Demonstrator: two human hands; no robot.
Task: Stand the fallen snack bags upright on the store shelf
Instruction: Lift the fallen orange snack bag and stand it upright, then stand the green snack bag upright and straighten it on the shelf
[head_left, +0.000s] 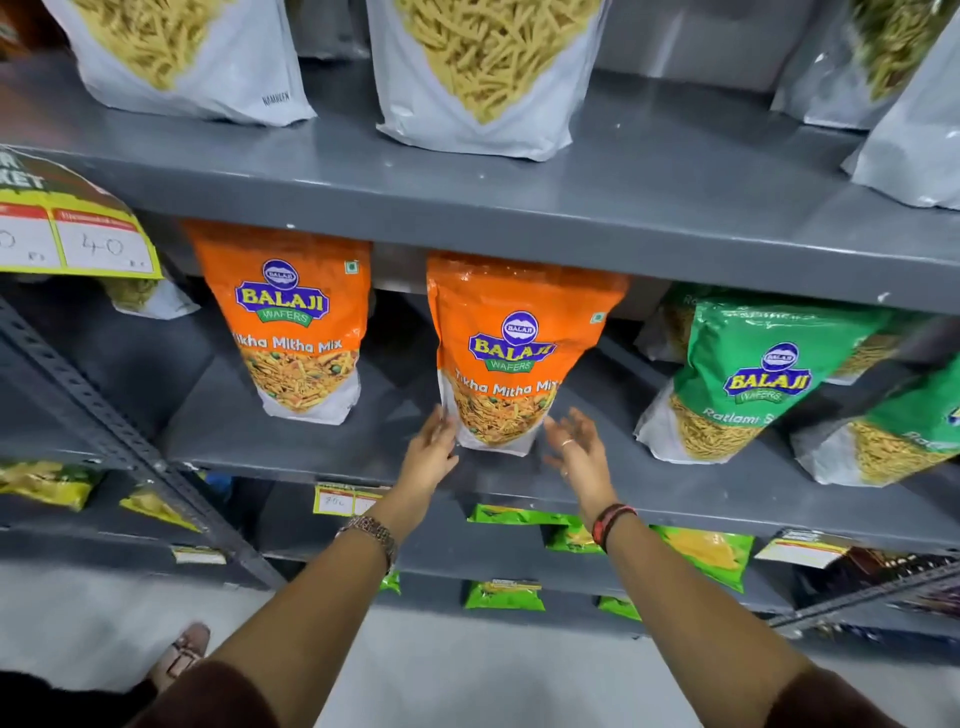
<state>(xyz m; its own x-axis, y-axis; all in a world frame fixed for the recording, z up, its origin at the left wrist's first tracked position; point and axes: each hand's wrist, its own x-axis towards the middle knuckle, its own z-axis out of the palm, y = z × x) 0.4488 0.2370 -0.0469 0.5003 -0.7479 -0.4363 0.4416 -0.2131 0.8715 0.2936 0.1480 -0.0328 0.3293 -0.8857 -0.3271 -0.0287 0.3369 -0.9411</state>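
An orange snack bag (511, 353) stands upright at the middle of the grey shelf (322, 457), its top under the shelf above. My left hand (434, 447) touches its lower left corner with fingers spread. My right hand (574, 441) hovers open just right of the bag's base, a small gap between them. A second orange snack bag (296, 322) stands upright to the left. Two green snack bags (748, 374) (904, 436) stand at the right, leaning slightly.
White bags of yellow sticks (483, 73) line the upper shelf. A yellow price tag (78, 228) hangs at left. Small green and yellow packets (701, 556) lie on lower shelves. A slotted metal upright (119, 431) crosses at left. My foot (182, 654) is on the floor.
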